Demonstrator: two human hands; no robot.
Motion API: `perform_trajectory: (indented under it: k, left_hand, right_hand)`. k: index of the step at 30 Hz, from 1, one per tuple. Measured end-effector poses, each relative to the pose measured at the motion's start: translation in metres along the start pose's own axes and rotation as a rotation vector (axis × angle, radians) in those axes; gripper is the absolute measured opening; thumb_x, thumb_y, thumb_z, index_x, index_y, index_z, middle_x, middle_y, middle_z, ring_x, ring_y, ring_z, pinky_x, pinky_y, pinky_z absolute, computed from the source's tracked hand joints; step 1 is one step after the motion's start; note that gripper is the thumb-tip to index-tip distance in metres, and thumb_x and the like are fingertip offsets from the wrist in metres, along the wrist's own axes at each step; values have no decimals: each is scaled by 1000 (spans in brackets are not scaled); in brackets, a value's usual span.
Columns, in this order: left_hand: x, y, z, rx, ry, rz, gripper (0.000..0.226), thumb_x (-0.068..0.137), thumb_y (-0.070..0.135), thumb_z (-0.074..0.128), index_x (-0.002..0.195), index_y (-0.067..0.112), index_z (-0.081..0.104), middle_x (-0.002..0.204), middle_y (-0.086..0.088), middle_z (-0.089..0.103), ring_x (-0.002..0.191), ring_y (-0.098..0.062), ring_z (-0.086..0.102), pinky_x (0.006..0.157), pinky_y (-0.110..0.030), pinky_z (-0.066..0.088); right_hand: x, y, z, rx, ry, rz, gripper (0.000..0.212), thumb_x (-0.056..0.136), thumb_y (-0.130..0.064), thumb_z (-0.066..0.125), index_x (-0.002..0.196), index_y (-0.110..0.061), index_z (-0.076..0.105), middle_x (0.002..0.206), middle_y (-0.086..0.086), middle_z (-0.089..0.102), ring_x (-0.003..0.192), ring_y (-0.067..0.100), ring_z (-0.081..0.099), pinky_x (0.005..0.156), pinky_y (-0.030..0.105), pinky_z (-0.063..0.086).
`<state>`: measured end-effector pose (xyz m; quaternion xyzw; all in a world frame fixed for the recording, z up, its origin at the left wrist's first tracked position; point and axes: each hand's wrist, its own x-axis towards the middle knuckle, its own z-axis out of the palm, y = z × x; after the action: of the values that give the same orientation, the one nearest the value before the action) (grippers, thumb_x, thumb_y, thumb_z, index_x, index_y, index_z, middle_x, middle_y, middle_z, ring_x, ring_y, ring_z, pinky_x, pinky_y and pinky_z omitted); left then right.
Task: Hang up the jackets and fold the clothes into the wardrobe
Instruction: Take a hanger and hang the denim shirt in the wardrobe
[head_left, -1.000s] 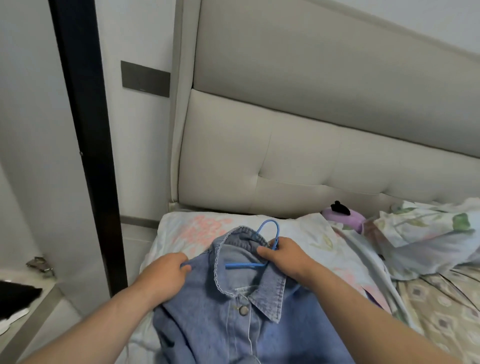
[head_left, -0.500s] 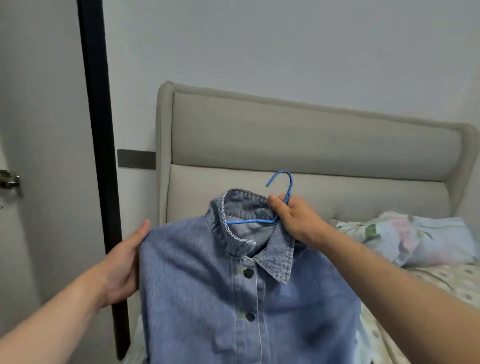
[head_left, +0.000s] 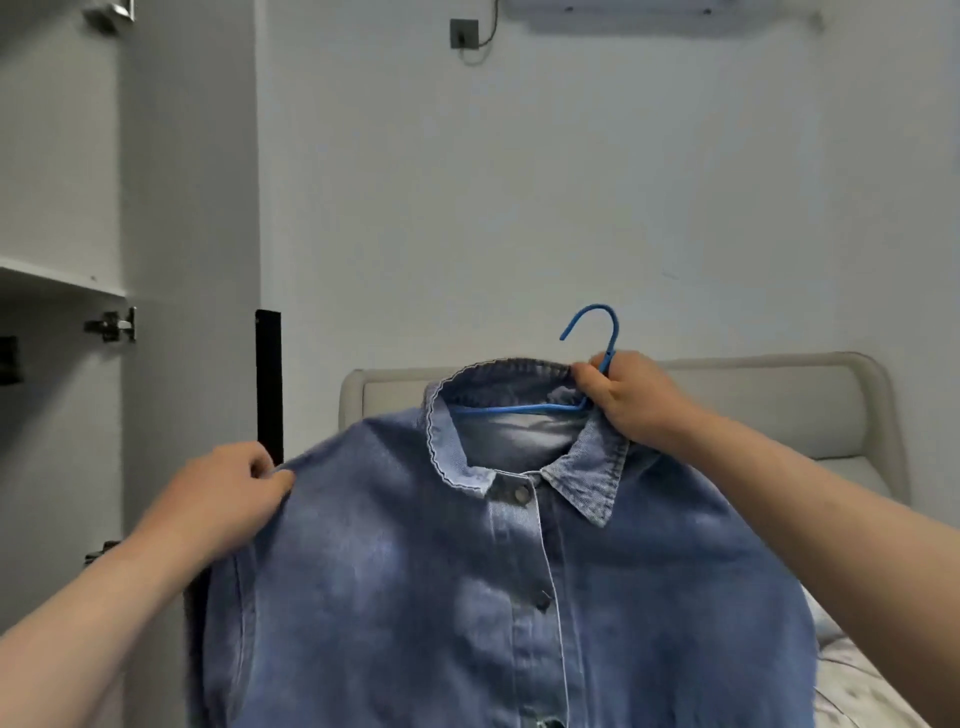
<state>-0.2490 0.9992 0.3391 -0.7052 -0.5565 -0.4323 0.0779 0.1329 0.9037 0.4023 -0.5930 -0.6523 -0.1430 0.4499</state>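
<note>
A blue denim jacket (head_left: 493, 597) hangs in the air in front of me, buttoned, on a blue wire hanger (head_left: 597, 332) whose hook sticks up above the collar. My right hand (head_left: 631, 395) grips the hanger's neck together with the collar's right side. My left hand (head_left: 223, 493) pinches the jacket's left shoulder. The open wardrobe (head_left: 62, 280) stands at the left, with a white shelf and metal hinges showing.
Behind the jacket is the bed's beige padded headboard (head_left: 779, 405), with bedding (head_left: 862, 686) at the lower right. A black vertical strip (head_left: 269, 384) runs beside the wardrobe's side panel. A wall socket (head_left: 463, 32) and an air conditioner (head_left: 649, 15) sit high on the wall.
Both hands have lifted the jacket off the bed and raised it higher. My view has tilted up and turned left, so the wardrobe shelf and hinges show now.
</note>
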Motion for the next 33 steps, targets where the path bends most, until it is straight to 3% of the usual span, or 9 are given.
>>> perform_trajectory:
  k: [6,10,14,16,18,20,24,28,33]
  left_hand:
    - [-12,119,-40,-402,-61,236,52,61,79,48,88,36,61,82,12,63,77,-6,58,69,-30,44]
    - [-17,159,-36,-113,-105,254,48,83,47,60,50,15,47,47,2,43,67,-32,51,51,-29,30]
    - [-10,156,-33,-317,-109,65,46,92,27,60,52,15,43,50,1,43,59,-23,43,48,-27,30]
    - [-6,153,-33,-686,-256,-176,18,93,18,62,77,11,58,68,-5,61,67,-25,57,48,-21,42]
    - [-11,146,-37,-945,-602,-452,18,93,10,62,110,7,58,96,-18,69,75,-30,66,57,-40,59]
    - [-15,132,-35,-825,-794,-394,9,91,8,59,94,7,67,86,-18,68,69,-29,65,75,-48,58]
    - [-15,117,-20,-386,-350,110,20,82,5,64,71,22,63,65,9,59,56,-2,52,54,-11,41]
    - [-22,105,-20,-141,-325,358,26,87,15,61,80,38,72,77,14,67,64,4,60,57,-9,40]
    - [-18,83,-23,-664,-556,19,24,89,1,62,85,18,78,86,-8,76,72,-16,68,67,-29,53]
  right_hand:
    - [-7,-43,-6,117,22,-86,46,99,-28,50,57,-18,34,46,-8,30,45,11,29,47,25,29]
    - [-13,-54,-1,123,29,-103,46,98,-31,50,56,-18,35,49,-4,34,46,12,29,49,25,30]
    - [-21,-55,2,183,16,-85,33,91,-28,56,61,-13,52,52,-3,48,48,6,39,49,21,33]
    - [-24,-56,2,213,-13,-57,21,88,-27,60,69,-21,65,63,-3,65,54,1,51,54,18,41]
    - [-27,-56,3,278,-37,-16,18,87,-27,63,70,-25,69,66,-7,68,57,-2,55,54,13,43]
    - [-31,-57,7,359,-74,31,16,85,-25,63,71,-25,71,64,-7,66,57,0,55,53,12,43]
    - [-35,-61,19,380,-68,67,19,85,-21,63,69,-24,72,73,-3,72,61,0,60,55,14,47]
    - [-34,-56,18,414,-58,102,19,85,-20,64,70,-22,73,74,-7,73,67,4,64,64,20,51]
    - [-35,-58,16,563,-131,124,18,86,-10,65,72,-18,74,69,-9,72,67,-3,63,67,16,47]
